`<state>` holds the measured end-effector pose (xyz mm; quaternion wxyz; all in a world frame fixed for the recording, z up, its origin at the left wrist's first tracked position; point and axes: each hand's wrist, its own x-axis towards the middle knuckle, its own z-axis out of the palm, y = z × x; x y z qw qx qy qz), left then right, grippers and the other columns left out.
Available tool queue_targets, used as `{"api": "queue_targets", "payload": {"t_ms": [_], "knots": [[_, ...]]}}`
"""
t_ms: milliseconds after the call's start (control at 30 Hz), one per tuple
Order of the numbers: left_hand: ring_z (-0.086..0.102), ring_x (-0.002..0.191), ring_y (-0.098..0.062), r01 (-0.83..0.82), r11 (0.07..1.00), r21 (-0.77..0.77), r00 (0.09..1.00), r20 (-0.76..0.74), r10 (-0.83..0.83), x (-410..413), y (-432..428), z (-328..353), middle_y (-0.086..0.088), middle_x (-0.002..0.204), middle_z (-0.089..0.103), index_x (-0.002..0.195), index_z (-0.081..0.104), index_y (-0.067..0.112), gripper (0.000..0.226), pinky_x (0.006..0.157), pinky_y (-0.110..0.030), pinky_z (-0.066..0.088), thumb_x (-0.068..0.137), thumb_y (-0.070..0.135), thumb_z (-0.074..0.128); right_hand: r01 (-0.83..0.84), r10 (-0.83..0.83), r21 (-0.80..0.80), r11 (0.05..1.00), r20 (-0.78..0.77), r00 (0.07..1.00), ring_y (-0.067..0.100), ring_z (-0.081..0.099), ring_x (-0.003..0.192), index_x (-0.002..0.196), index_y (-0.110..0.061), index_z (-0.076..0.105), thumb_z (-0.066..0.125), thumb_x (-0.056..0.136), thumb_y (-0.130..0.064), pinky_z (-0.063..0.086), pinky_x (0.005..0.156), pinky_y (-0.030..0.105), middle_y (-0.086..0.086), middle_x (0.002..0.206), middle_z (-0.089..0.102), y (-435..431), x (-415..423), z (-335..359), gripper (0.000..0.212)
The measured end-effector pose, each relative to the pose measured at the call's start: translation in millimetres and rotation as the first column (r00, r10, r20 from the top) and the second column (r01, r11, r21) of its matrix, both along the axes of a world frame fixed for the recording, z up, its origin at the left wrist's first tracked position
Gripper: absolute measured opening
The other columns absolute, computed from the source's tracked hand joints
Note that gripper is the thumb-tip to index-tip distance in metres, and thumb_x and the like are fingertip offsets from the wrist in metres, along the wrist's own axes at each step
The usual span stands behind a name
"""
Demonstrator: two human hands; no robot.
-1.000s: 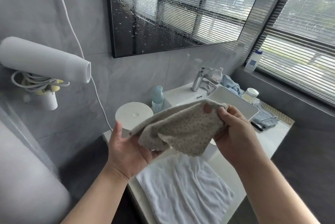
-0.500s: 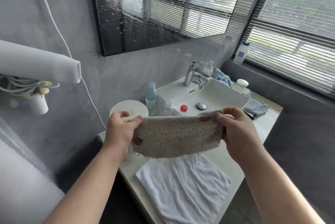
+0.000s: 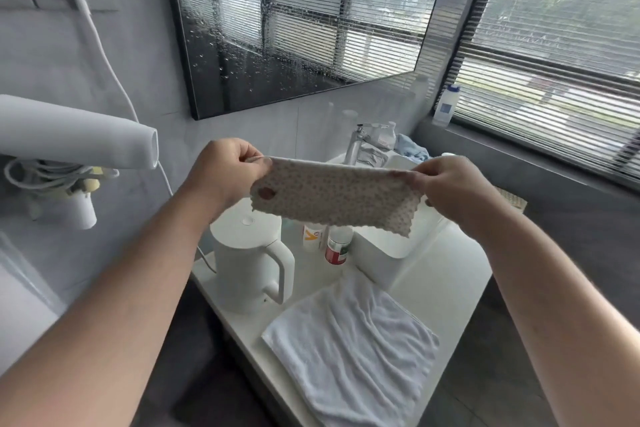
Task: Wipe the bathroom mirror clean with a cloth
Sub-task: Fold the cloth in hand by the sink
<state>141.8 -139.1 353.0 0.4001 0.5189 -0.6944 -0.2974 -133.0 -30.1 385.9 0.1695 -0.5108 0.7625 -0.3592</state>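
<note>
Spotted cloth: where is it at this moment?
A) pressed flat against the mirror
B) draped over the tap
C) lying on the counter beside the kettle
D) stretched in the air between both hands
D: the left hand and the right hand each pinch one end of the spotted cloth, holding it spread in the air, short of the droplet-covered mirror.

air between the cloth (image 3: 332, 196) and the wet mirror (image 3: 294, 28) is looking wide open. hair dryer (image 3: 76, 136) is sticking out on the left, its cord (image 3: 104, 56) trailing down the wall. kettle (image 3: 249, 264), bottles (image 3: 337, 248) and faucet (image 3: 358, 144) are crowding the counter (image 3: 443, 274) below.
</note>
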Motion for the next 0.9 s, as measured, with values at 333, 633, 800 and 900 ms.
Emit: {"api": "queue_targets", "payload": {"t_ms": [333, 633, 800, 900], "knots": [[0.066, 0.07, -0.019, 0.067, 0.966, 0.251, 0.973, -0.23, -0.008, -2, -11, 21, -0.01, 0.079, 0.067, 0.081, 0.066, 0.009, 0.014, 0.066, -0.027, 0.059, 0.083, -0.004, 0.069, 0.047, -0.031, -0.119, 0.992, 0.132, 0.991, 0.02, 0.048, 0.073, 0.085, -0.019, 0.075, 0.072, 0.09, -0.018, 0.041, 0.068, 0.032, 0.006, 0.078, 0.062, -10, 3, 11, 0.006], [0.057, 0.06, -0.011, -0.049, 0.974, -0.219, 0.99, 0.119, 0.076, -2, -12, 12, 0.002, 0.068, 0.066, 0.082, 0.075, 0.012, 0.006, 0.057, -0.022, 0.042, 0.086, 0.012, 0.07, 0.066, -0.085, -0.165, 0.984, -0.111, 0.99, 0.019, 0.058, 0.069, 0.09, -0.015, 0.077, 0.068, 0.09, -0.014, 0.045, 0.063, 0.028, 0.007, 0.081, 0.07, -13, 1, 4, 0.008], [0.054, 0.068, -0.018, 0.047, 0.977, 0.209, 0.986, -0.166, -0.012, -5, -16, 20, -0.005, 0.078, 0.06, 0.084, 0.062, 0.012, 0.015, 0.064, -0.029, 0.046, 0.096, 0.015, 0.052, 0.098, -0.091, -0.091, 0.991, 0.076, 0.993, 0.015, 0.052, 0.069, 0.08, -0.011, 0.071, 0.066, 0.089, -0.013, 0.043, 0.064, 0.03, 0.002, 0.073, 0.063, -16, -1, 9, 0.01], [0.055, 0.063, -0.019, 0.262, 0.859, 0.441, 0.866, -0.501, -0.007, -3, -16, 19, -0.007, 0.075, 0.057, 0.092, 0.06, 0.01, 0.015, 0.051, -0.025, 0.049, 0.098, 0.015, 0.047, 0.084, 0.003, -0.107, 0.991, 0.636, 0.771, 0.016, 0.059, 0.072, 0.085, -0.008, 0.065, 0.058, 0.097, -0.005, 0.055, 0.067, 0.033, 0.001, 0.075, 0.062, -18, 2, 7, 0.014]]}}
